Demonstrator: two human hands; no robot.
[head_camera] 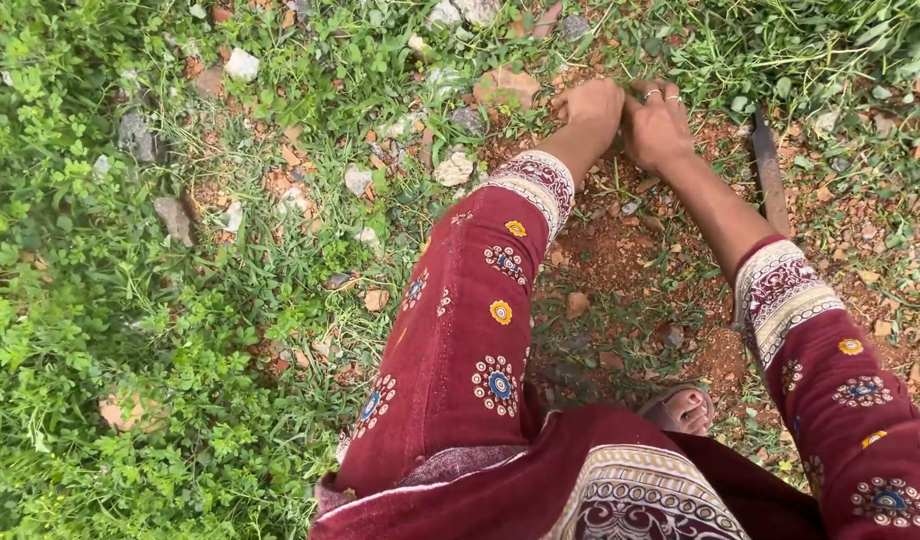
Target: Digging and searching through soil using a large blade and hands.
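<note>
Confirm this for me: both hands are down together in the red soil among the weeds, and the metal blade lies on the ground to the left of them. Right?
Not quite. The head view shows the left hand and right hand together on the red soil, but the metal blade lies to the right of them, beside the right forearm.

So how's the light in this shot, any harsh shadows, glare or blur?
Head view: soft, even daylight, no hard shadows or glare; left hand and right hand look sharp against the red soil; grass is slightly soft toward the left edge, where the view bends a little.
</note>
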